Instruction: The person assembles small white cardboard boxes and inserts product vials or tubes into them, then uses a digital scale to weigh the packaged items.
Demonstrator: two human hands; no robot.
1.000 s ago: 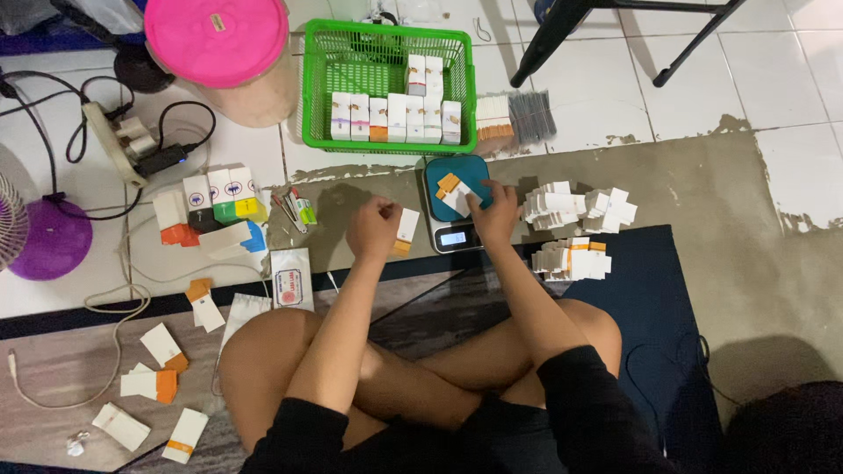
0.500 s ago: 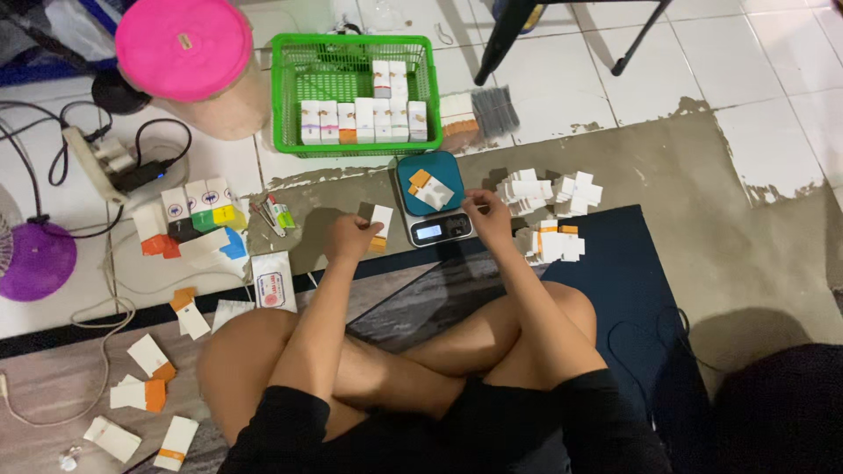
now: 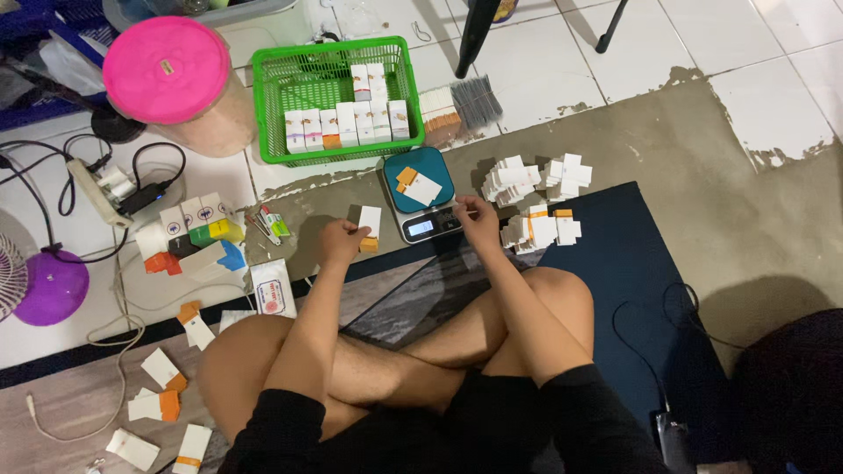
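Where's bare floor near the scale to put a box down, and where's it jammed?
Free: dark blue mat right of the right knee, below the white box stacks; bare concrete right of those stacks. Crowded: around the scale, with the green basket above it, the left hand holding a box, and the right hand.

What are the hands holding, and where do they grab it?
The left hand holds a small white-and-orange box by its left side. The right hand rests by the scale; whether it holds anything cannot be told.
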